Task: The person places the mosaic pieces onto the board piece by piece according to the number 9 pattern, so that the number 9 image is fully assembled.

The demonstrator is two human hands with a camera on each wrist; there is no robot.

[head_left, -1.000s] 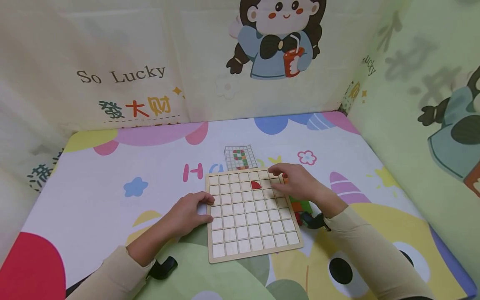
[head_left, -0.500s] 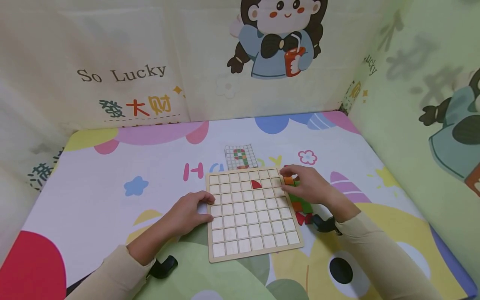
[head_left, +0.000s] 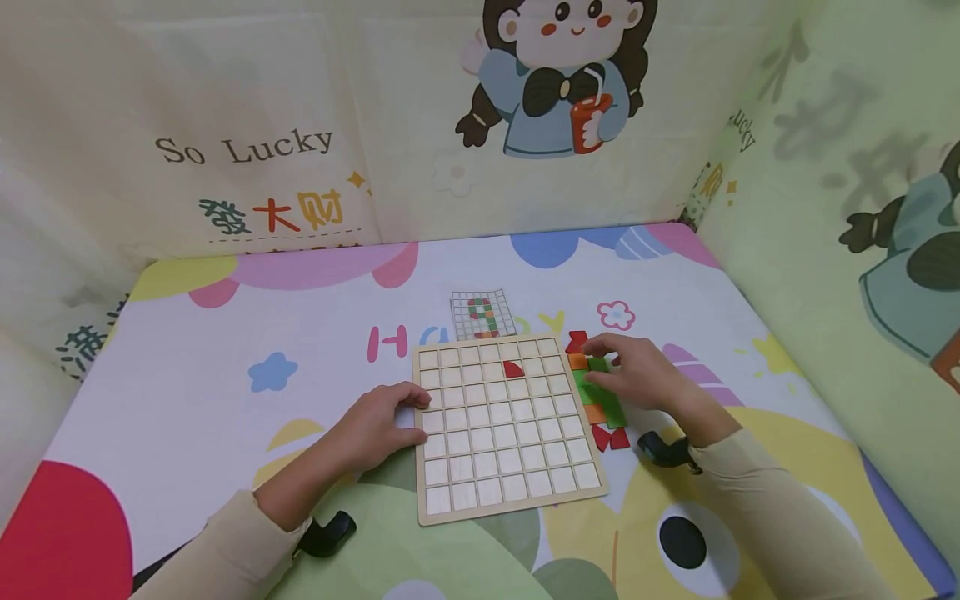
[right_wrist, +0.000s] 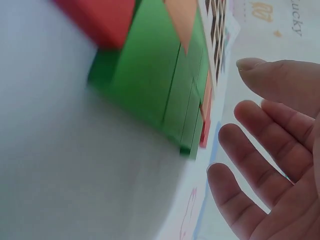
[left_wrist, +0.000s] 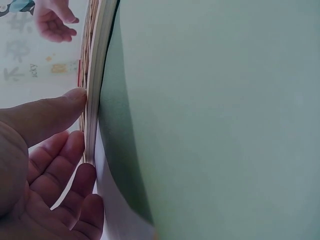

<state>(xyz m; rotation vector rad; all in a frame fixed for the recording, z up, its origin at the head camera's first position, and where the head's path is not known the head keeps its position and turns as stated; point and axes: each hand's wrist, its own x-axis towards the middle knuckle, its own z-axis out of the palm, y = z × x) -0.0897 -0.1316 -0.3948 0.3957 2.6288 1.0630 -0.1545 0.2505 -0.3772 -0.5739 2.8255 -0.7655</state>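
Observation:
A square wooden grid board (head_left: 499,414) lies on the table with a red quarter-circle tile (head_left: 513,369) in one upper cell. My left hand (head_left: 381,425) rests its spread thumb and fingertips against the board's left edge; in the left wrist view the thumb (left_wrist: 55,112) touches that edge. My right hand (head_left: 637,375) hovers beside the board's right edge, above a cluster of green tiles (head_left: 611,407), orange tiles (head_left: 594,413) and red tiles (head_left: 602,437). In the right wrist view, its fingers (right_wrist: 260,165) are loosely spread, holding nothing, and the green tiles (right_wrist: 150,75) lie close by.
A small pattern card (head_left: 483,315) with a colored figure on a grid lies behind the board. Another red tile (head_left: 577,342) is at the cluster's far end. The printed tablecloth (head_left: 187,417) meets cloth backdrops (head_left: 405,125) at the back and right.
My right hand has moved right, from over the board's upper right corner to above the colored tiles, uncovering more of them. My left hand and the board stay in place.

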